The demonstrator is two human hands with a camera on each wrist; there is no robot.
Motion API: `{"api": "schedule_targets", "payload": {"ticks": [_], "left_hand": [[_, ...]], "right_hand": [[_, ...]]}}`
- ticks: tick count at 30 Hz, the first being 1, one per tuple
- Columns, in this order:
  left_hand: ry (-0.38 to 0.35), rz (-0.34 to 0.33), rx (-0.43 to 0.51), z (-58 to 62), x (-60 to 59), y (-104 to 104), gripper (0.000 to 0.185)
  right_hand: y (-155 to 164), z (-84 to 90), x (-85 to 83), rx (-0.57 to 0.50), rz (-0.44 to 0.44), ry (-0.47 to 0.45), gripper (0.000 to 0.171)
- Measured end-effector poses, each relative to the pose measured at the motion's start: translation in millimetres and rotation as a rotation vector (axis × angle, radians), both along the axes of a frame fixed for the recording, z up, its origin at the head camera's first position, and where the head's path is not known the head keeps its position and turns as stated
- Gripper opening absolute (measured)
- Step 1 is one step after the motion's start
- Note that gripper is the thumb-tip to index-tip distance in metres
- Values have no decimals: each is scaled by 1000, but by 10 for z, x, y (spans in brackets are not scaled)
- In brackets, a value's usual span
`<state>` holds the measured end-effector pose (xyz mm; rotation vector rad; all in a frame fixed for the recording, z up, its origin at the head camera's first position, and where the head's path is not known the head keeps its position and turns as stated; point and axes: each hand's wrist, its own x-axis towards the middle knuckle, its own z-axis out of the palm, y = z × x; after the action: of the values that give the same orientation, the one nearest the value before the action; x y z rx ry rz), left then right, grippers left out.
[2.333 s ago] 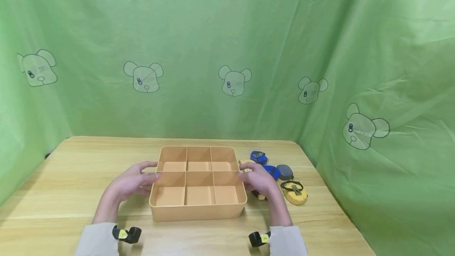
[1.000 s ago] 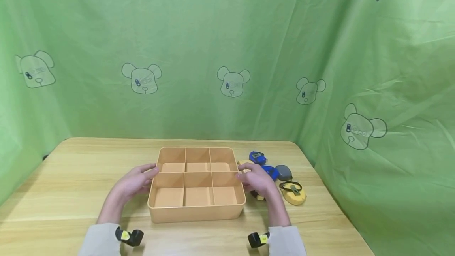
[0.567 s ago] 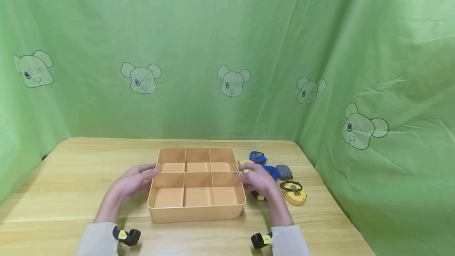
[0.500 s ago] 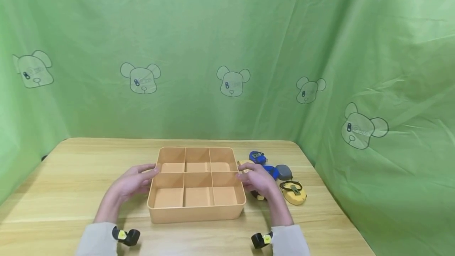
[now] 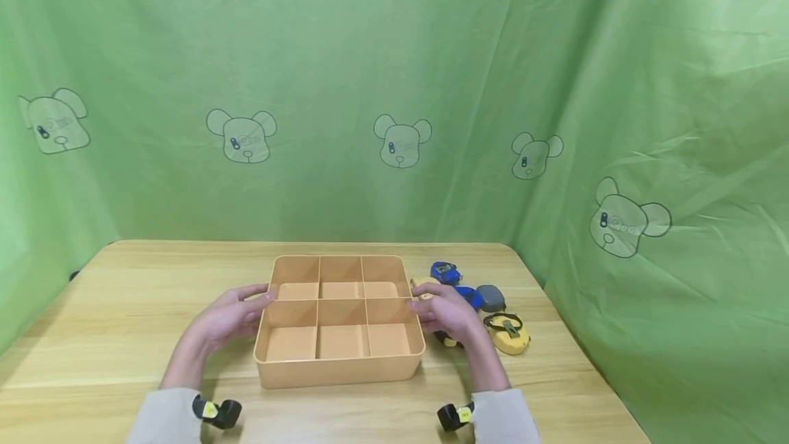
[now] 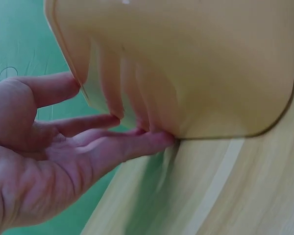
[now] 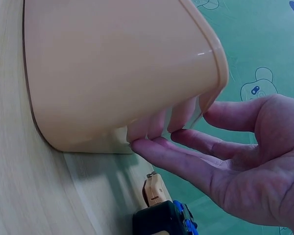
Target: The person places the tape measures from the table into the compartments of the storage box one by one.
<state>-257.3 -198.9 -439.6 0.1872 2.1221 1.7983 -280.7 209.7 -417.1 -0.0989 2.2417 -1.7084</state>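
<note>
A light-orange compartment box (image 5: pixel 339 370) sits on the table, its six-part grid in two rows showing bare floors. My left hand (image 5: pixel 224 317) grips its left side, thumb at the rim and the other fingertips against the outer wall, as the left wrist view shows. On the opposite side my right hand (image 5: pixel 448 310) holds the box the same way. Just beyond the right hand lie tape measures: two blue ones (image 5: pixel 446 273), a grey one (image 5: pixel 491 298) and a yellow one (image 5: pixel 509 336) with a black strap. Others are partly hidden behind that hand, including a black one (image 7: pixel 159 220).
The wooden table (image 5: pixel 123 321) extends to both sides of the box. A green curtain (image 5: pixel 320 53) with bear-face prints hangs behind the table and along its sides. Black wrist cameras (image 5: pixel 226 414) sit at the sleeves.
Since the earliest frame my left hand's fingers have drawn in closer to the box and its thumb has moved up along the rim. The box stays in place; the head view has shifted slightly.
</note>
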Motion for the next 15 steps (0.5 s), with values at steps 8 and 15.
{"api": "schedule_targets", "payload": {"ticks": [8,15], "left_hand": [[-6,37,2,4,16,8,74],[-12,47,-10,24,29,18,79]], "right_hand": [[-21,6,6,16,4,5,49],[-20,19,18,18,0,0,51]]}}
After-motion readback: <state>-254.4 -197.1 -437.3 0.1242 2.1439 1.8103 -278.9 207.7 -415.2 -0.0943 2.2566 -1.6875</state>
